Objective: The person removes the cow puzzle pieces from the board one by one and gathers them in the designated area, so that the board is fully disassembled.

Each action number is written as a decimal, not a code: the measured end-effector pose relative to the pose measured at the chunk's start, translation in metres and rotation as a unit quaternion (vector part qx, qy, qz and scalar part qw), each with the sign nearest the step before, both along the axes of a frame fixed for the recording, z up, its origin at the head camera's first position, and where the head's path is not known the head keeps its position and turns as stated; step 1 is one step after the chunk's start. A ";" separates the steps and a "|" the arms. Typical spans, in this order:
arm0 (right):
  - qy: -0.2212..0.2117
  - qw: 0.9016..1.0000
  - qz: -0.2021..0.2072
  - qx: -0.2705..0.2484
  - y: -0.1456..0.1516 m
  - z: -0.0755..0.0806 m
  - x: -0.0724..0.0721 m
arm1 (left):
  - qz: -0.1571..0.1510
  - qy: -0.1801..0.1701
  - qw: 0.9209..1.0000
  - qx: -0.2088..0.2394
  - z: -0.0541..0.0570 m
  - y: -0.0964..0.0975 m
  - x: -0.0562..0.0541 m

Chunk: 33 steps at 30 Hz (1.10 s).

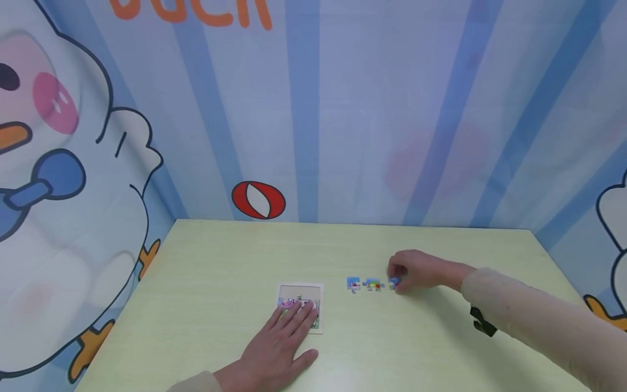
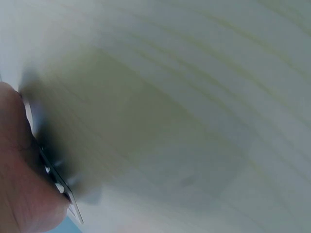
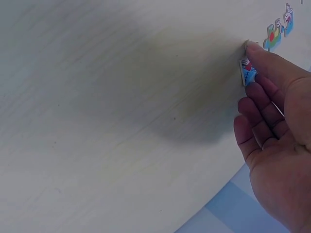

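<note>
A small framed jigsaw puzzle (image 1: 301, 291) with a bare strip along its top lies on the table. My left hand (image 1: 279, 340) rests on it, fingers straight and spread over the picture, hiding its lower left. In the left wrist view the puzzle's thin edge (image 2: 60, 183) shows beside my fingers. To the right, my right hand (image 1: 416, 269) pinches a blue jigsaw piece (image 3: 248, 71) between thumb and curled fingers, close on the tabletop. Just left of it lie two loose pieces, one with green and a red dot (image 1: 374, 284), the other mostly blue (image 1: 353, 283).
The pale wooden table (image 1: 220, 261) ends at a striped blue cloth backdrop (image 1: 343, 136) printed with cartoon ducks and a red ball (image 1: 258, 200). A dark strap-like object (image 1: 482, 321) hangs under my right sleeve (image 1: 529, 310).
</note>
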State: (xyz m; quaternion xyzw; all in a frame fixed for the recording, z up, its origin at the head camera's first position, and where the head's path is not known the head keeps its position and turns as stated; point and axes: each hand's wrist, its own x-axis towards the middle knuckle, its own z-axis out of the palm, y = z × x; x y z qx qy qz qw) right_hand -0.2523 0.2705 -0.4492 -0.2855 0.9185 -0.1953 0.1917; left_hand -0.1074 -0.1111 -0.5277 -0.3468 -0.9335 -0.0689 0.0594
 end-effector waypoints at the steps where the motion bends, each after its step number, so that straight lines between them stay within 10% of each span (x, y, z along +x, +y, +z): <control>1: 0.000 1.000 0.001 0.000 0.000 0.000 0.000 | 0.000 -0.001 1.000 0.001 0.000 0.000 0.000; 33: -0.017 0.998 0.038 -0.037 -0.054 0.024 -0.008 | 0.001 -0.032 0.999 0.021 0.012 0.000 0.001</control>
